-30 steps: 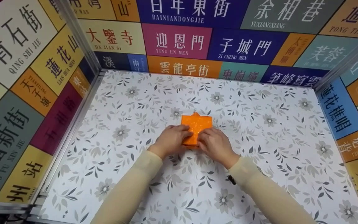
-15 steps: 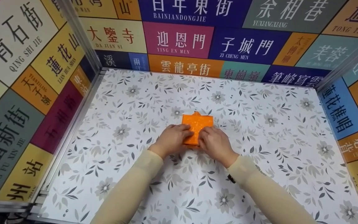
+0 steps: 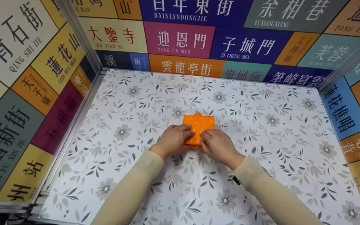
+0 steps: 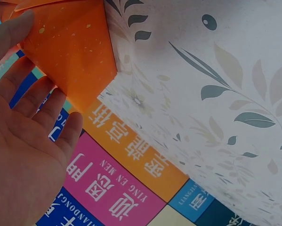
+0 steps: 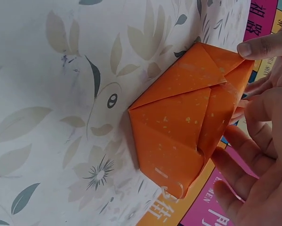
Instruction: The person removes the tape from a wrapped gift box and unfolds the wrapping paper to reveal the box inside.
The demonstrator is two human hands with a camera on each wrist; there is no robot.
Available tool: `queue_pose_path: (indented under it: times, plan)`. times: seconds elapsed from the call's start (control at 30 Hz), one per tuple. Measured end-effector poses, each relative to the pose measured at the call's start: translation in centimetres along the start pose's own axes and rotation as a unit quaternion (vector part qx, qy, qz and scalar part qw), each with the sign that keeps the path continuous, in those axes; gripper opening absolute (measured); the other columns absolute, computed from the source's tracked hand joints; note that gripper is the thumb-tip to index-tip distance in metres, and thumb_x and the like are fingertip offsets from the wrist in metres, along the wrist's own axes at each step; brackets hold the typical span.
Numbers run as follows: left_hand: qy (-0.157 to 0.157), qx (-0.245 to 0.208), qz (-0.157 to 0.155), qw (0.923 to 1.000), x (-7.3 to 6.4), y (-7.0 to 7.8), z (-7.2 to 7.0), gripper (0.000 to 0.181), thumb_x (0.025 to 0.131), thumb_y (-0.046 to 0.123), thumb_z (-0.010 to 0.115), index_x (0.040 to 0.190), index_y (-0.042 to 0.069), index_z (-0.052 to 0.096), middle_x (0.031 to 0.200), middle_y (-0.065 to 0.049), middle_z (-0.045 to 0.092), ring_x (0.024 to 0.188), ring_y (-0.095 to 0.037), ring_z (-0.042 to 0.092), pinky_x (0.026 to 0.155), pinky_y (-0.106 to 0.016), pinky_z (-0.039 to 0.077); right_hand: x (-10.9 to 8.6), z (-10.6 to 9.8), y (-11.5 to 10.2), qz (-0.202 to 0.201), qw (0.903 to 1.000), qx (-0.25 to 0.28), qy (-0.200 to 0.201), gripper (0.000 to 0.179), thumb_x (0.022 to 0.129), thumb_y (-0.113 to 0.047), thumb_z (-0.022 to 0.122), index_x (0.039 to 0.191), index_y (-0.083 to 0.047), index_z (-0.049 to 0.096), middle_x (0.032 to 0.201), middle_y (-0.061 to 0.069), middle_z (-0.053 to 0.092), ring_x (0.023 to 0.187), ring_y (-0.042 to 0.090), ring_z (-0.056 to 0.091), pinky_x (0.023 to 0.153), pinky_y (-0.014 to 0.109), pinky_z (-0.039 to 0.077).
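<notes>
An orange folded paper piece [image 3: 199, 123], flecked with lighter spots, is at the middle of the floral tabletop. It looks square from above, with a small point at its far edge. My left hand [image 3: 174, 138] grips its left side, fingertips over the upper face; in the left wrist view the thumb [image 4: 19, 29] lies against the paper [image 4: 75, 42]. On the opposite side, my right hand [image 3: 219, 145] holds the near right edge, with fingers bent at the paper. The right wrist view shows overlapping triangular folds on the paper [image 5: 178, 113] and fingers [image 5: 239, 169] beside its upper edge.
White cloth [image 3: 130, 187] with grey flowers and leaves covers the tabletop. Upright panels [image 3: 180, 40] with colourful street-name signs enclose the back, left and right. A metal frame rail [image 3: 70, 137] runs along the left edge. Something small and black [image 3: 236, 180] shows under the right sleeve.
My right hand has shifted slightly rightward and toward me along the paper's edge. My left hand keeps its hold, and the paper stays in about the same place.
</notes>
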State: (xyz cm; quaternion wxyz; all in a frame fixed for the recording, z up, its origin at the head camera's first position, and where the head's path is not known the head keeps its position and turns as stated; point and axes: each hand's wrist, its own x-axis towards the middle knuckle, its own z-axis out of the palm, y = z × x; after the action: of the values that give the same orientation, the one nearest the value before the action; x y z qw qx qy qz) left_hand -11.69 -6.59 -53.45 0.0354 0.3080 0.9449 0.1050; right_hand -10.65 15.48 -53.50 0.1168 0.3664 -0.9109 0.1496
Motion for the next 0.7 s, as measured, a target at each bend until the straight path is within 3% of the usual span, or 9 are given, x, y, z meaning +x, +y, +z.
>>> queue_pose_path:
  times: [0.2, 0.37, 0.7]
  plan:
    - [-0.009, -0.001, -0.008, 0.9999, 0.1, 0.0, 0.0, 0.052, 0.087, 0.028, 0.075, 0.137, 0.02, 0.063, 0.147, -0.002, 0.05, 0.137, -0.02, 0.043, 0.112, -0.043, 0.032, -0.5, -0.3, -0.5, -0.005, 0.9999, 0.006, -0.008, 0.013, 0.087, -0.02, 0.073, 0.088, -0.01, 0.065, 0.092, 0.002, 0.065, 0.086, 0.026, 0.061, 0.087, 0.043, 0.048]
    - [-0.015, 0.0, -0.009, 0.9999, 0.1, 0.0, 0.0, 0.053, 0.087, 0.028, 0.074, 0.139, 0.021, 0.061, 0.149, -0.002, 0.048, 0.137, -0.019, 0.042, 0.112, -0.043, 0.031, -1.1, -0.4, -0.7, -0.001, 0.9998, 0.003, -0.02, 0.012, 0.087, -0.021, 0.072, 0.088, -0.012, 0.065, 0.105, 0.004, 0.067, 0.098, 0.026, 0.062, 0.094, 0.043, 0.047]
    - [-0.017, -0.008, -0.012, 0.9997, 0.1, -0.1, 0.1, 0.053, 0.086, 0.026, 0.074, 0.138, 0.021, 0.062, 0.149, -0.002, 0.049, 0.137, -0.019, 0.042, 0.112, -0.043, 0.031, -2.0, -0.8, -0.8, -0.048, 0.9984, 0.027, -0.009, 0.006, 0.085, -0.017, 0.073, 0.085, -0.014, 0.068, 0.108, 0.002, 0.067, 0.101, 0.025, 0.061, 0.094, 0.043, 0.047]
